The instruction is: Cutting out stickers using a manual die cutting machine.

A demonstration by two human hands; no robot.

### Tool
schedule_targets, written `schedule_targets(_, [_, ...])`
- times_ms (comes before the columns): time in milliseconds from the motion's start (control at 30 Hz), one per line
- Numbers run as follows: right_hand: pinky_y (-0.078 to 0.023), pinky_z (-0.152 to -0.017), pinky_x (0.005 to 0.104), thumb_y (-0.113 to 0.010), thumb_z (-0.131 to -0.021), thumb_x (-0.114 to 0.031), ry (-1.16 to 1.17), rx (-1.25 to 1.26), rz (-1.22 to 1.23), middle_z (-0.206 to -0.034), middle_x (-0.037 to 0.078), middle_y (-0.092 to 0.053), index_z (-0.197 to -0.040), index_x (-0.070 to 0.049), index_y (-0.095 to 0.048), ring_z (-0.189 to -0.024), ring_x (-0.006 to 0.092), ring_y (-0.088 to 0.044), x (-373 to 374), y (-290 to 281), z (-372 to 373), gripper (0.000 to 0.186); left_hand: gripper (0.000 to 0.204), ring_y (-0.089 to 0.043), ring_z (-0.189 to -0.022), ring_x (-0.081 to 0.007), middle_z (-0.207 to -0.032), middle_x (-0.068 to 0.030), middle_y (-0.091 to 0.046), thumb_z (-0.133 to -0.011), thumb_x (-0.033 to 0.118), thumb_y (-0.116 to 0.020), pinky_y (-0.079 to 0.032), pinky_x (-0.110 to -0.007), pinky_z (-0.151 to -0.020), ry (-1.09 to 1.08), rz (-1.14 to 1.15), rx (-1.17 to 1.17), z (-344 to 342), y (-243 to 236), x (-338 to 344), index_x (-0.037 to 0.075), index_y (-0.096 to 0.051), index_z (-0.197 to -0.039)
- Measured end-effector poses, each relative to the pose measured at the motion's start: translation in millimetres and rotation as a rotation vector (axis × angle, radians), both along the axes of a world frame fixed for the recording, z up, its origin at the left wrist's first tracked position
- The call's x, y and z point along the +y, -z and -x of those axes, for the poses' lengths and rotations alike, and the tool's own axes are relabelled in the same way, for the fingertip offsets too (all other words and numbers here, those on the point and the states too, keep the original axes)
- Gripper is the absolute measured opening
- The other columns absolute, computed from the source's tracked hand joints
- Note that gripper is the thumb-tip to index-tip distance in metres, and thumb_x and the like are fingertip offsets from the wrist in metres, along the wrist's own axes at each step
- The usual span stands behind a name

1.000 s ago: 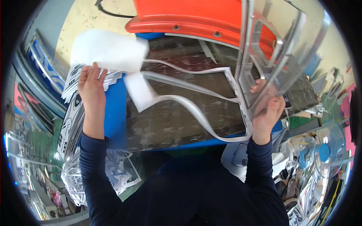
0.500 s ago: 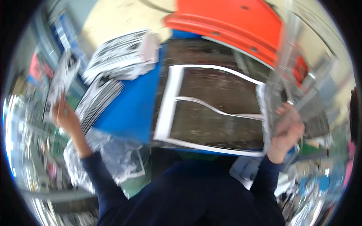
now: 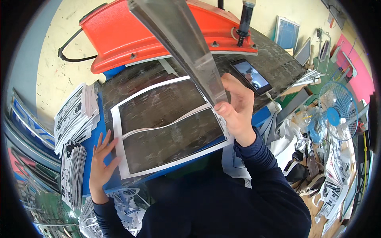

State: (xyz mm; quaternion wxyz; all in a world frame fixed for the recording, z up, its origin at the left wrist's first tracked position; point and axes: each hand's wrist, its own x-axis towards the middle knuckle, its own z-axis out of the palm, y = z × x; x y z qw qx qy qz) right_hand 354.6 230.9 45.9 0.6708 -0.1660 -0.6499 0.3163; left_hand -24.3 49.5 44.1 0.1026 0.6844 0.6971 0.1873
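Note:
A white paper sheet with two large cut-out openings (image 3: pixel 122 156) lies on a dark, worn board (image 3: pixel 174 152), a thin wavy strip crossing its middle. My left hand (image 3: pixel 102 164) is open, fingers spread, beside the sheet's left border and holding nothing. My right hand (image 3: pixel 240 109) is closed on the lower end of a long, clear, shiny plastic piece (image 3: pixel 178 39). It rises steeply toward the top of the view above the sheet's right side; its full shape I cannot tell. Left of my left hand are a fanned stack of printed cut-outs (image 3: pixel 73 172) and a larger pile (image 3: pixel 75 117).
A red machine arm (image 3: pixel 119 33) with a black handle (image 3: pixel 245 23) spans the back. A phone (image 3: pixel 251 75) with a lit screen lies at the right, a cable attached. Beyond stands a blue fan (image 3: pixel 335 113). Paper scraps (image 3: pixel 119 210) fill a plastic bag below the table's left edge.
The view has swung right. My left hand has let go of a printed cut-out and come to the sheet's left border. My right hand has brought the clear piece inward over the sheet's right side.

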Motion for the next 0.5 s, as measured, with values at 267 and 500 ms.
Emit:
schedule_targets(267, [-0.046,-0.074,0.0323,-0.090,-0.079,-0.047,-0.024,0.053,0.030,-0.082,0.005,-0.072,-0.100,-0.002,-0.080,-0.078,0.0159,-0.059,-3,-1,-6,0.050,0.034,-0.062,-0.137,-0.0382,-0.137,-0.0204,-0.071,-0.091,0.012,-0.074,-0.038,-0.056,-0.120,-0.088,-0.262,-0.157,34,10,-78,0.001,-0.075,-0.122])
schedule_targets(500, [-0.046,-0.075,0.0316,-0.091,-0.078,-0.044,-0.051,0.065,0.047,-0.084,0.005,-0.072,-0.103,-0.001,-0.080,-0.079,0.0160,-0.058,-1,8,-4,0.051,0.051,-0.062,-0.129,-0.0318,-0.141,-0.0199,-0.066,-0.103,0.031,-0.063,-0.046,-0.046,-0.113,-0.987,-0.944,0.418,212,-25,-342,-0.005,-0.063,-0.139])
